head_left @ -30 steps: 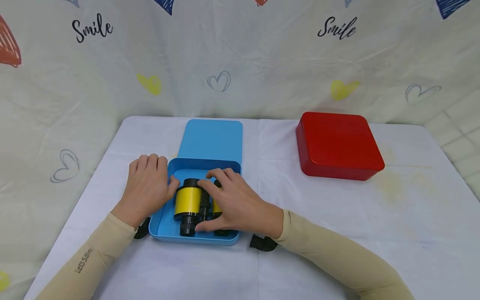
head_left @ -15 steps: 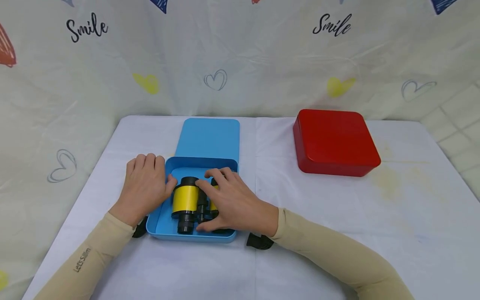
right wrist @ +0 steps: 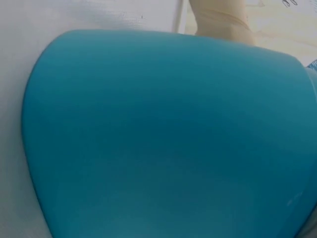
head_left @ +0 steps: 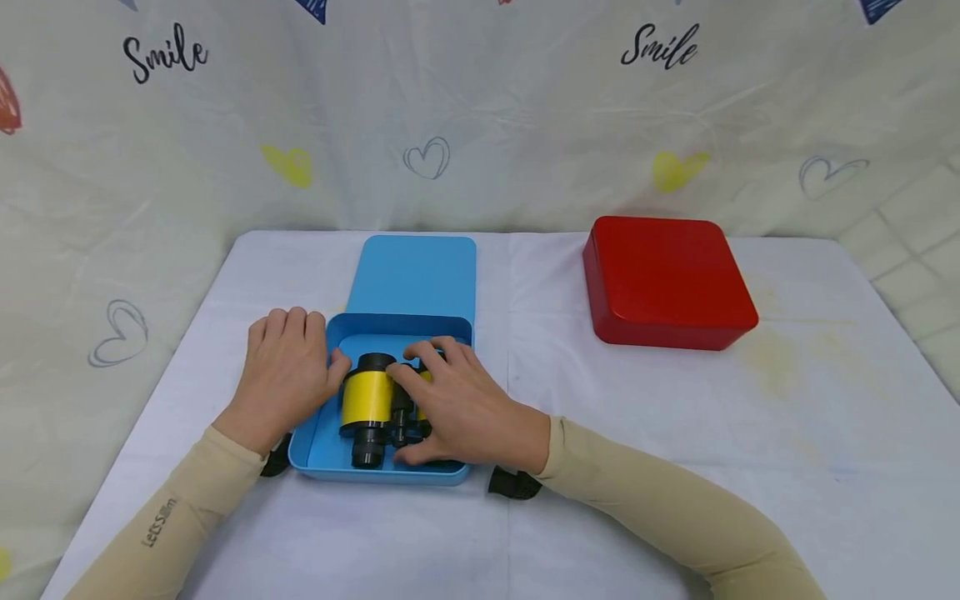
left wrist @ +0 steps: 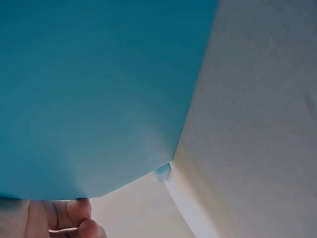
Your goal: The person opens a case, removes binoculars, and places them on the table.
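A pair of yellow and black binoculars lies in the open blue box. My right hand grips its right barrel from above, thumb at the near end and fingers at the far end, hiding most of that barrel. At the box's left wall, my left hand holds the rim with the thumb toward the inside. In the left wrist view, curled fingertips show against the blue box's side. The right wrist view is mostly filled by the box's outer wall; the right hand's fingers are hidden there.
The blue lid lies folded back behind the box. A closed red box stands at the back right of the white-covered table. A printed cloth hangs behind the table.
The whole head view has shifted slightly left and up. Both hands keep their places on the box and binoculars; the right fingertips have shifted very slightly on the barrel.
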`<state>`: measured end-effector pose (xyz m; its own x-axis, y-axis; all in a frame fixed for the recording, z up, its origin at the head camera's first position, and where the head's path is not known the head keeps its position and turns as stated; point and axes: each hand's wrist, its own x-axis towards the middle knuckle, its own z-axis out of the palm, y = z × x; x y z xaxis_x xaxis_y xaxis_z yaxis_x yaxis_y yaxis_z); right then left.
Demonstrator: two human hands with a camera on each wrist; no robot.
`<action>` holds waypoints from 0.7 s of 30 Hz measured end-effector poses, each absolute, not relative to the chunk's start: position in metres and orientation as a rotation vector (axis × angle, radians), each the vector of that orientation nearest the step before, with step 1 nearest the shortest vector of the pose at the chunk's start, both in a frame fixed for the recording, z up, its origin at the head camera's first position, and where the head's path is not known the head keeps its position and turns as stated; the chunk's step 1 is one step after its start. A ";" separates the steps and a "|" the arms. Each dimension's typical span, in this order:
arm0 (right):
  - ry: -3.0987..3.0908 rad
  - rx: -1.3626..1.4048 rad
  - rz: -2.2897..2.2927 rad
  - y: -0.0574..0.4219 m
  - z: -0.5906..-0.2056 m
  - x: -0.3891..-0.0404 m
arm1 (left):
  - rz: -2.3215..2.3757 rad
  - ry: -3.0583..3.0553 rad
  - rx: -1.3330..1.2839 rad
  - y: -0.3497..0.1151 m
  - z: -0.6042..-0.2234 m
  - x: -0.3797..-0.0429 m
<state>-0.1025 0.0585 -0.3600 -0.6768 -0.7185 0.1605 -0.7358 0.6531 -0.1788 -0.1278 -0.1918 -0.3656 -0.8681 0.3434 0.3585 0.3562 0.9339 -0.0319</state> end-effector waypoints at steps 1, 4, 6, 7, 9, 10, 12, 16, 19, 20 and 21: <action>-2.786 1.229 0.349 0.058 -0.360 -0.102 | -0.048 -2.726 -0.511 -0.192 -0.366 -0.128; -2.783 1.226 0.337 0.058 -0.360 -0.103 | -0.047 -2.726 -0.508 -0.193 -0.366 -0.127; -2.778 1.219 0.330 0.057 -0.360 -0.103 | -0.048 -2.726 -0.506 -0.193 -0.366 -0.126; -2.775 1.214 0.321 0.057 -0.361 -0.103 | -0.048 -2.725 -0.506 -0.193 -0.366 -0.126; -2.773 1.205 0.308 0.057 -0.361 -0.104 | -0.055 -2.725 -0.506 -0.193 -0.366 -0.126; -2.771 1.200 0.299 0.057 -0.361 -0.104 | -0.056 -2.724 -0.507 -0.193 -0.366 -0.126; -2.771 1.195 0.286 0.057 -0.361 -0.104 | -0.057 -2.721 -0.508 -0.192 -0.366 -0.127; -2.775 1.186 0.296 0.058 -0.362 -0.104 | -0.059 -2.708 -0.513 -0.192 -0.367 -0.127; -2.779 1.178 0.309 0.058 -0.363 -0.104 | -0.061 -2.696 -0.519 -0.192 -0.367 -0.128; -2.781 1.174 0.309 0.058 -0.363 -0.104 | -0.060 -2.692 -0.522 -0.192 -0.367 -0.128; -2.784 1.171 0.306 0.058 -0.363 -0.104 | -0.060 -2.689 -0.524 -0.192 -0.367 -0.128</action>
